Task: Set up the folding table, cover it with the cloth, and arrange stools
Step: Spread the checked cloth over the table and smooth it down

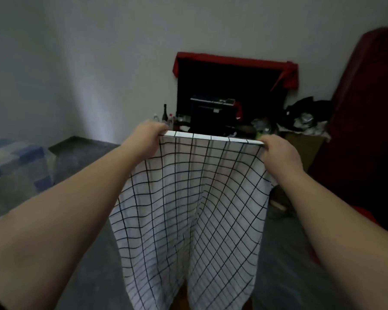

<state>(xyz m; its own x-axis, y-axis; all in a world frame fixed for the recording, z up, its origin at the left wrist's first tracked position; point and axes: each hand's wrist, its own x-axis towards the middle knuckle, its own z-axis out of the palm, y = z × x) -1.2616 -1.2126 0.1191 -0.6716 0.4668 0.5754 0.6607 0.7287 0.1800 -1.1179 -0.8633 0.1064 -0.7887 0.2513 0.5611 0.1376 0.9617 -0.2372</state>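
Observation:
A white cloth [188, 209] with a black grid pattern hangs in front of me, held up by its top edge. My left hand [147, 136] grips the top left corner. My right hand [278, 151] grips the top right corner. The top edge is stretched fairly taut between both hands at arm's length, and the rest falls in loose folds toward the floor. A small brown patch [180, 296], perhaps the table, shows under the cloth's lower edge. No stools are in view.
Behind the cloth stands a dark screen [229, 90] draped with red fabric, with bottles [165, 115] and clutter in front. A bed with a blue checked cover [11, 162] lies at the left. A dark red upright object [365, 113] fills the right. The floor is grey.

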